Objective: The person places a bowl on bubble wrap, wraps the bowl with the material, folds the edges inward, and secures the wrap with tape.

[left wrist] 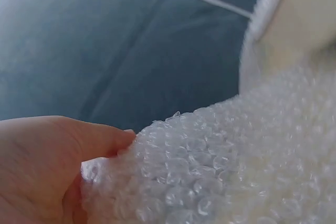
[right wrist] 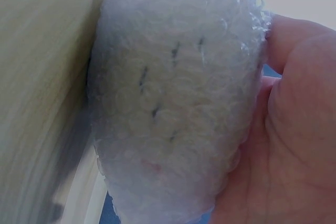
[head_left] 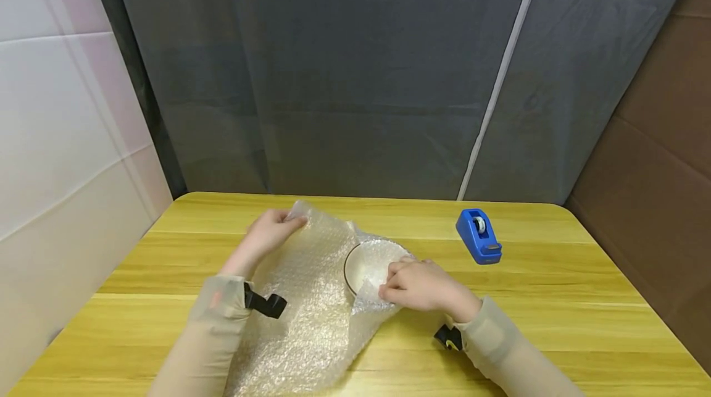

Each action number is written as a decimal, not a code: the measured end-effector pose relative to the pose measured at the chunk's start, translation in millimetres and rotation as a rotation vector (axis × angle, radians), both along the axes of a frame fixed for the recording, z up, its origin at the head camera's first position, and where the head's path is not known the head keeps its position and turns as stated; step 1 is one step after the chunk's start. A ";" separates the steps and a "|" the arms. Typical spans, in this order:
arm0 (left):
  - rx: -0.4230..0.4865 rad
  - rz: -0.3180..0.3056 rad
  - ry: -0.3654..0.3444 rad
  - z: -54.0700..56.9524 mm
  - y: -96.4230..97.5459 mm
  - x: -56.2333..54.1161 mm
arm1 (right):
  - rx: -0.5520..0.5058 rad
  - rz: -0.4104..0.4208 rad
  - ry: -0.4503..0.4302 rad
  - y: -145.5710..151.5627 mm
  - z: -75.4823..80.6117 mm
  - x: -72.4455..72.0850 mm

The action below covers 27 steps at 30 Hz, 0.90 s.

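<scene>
A white bowl [head_left: 371, 263] with a dark rim sits on a sheet of bubble wrap [head_left: 305, 304], which covers its right side and folds over the rim. My left hand [head_left: 268, 235] pinches the far left corner of the sheet between thumb and fingers, lifting it; the left wrist view shows the thumb [left wrist: 107, 139] on top of the bubbles. My right hand [head_left: 419, 284] holds the folded wrap against the bowl's right rim. Through the wrap [right wrist: 173, 124] in the right wrist view, dark marks show on the bowl's side, with my right palm [right wrist: 304, 119] beside it.
A blue tape dispenser [head_left: 479, 238] with a roll of tape stands at the back right of the wooden table [head_left: 555, 298]. Behind the table hangs a dark grey curtain [head_left: 355, 76]; a white cloth wall is on the left and a brown one on the right.
</scene>
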<state>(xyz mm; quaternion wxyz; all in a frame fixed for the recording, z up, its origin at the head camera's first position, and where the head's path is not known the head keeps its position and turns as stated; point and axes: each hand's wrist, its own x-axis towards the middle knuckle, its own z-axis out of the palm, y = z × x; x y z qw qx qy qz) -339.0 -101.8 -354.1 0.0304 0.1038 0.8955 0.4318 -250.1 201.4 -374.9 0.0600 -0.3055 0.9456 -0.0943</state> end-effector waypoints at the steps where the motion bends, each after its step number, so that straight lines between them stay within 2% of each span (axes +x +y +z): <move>1: 0.036 -0.018 0.011 2.1 1.8 1.7 | 0.000 0.000 0.001 0.1 -0.1 0.0; 7: 0.185 -0.140 0.084 16.7 15.7 15.8 | -0.001 -0.002 0.001 0.1 -0.3 0.5; 14: 0.230 -0.262 0.099 26.0 31.2 30.9 | -0.003 0.001 0.003 -0.4 0.4 0.5; 22: 0.240 -0.428 0.128 24.1 51.7 44.5 | -0.005 0.004 0.005 -0.1 -0.9 -0.5; 27: 0.173 -0.487 0.067 15.9 69.9 51.9 | 0.007 0.010 0.025 -1.3 -1.5 -1.3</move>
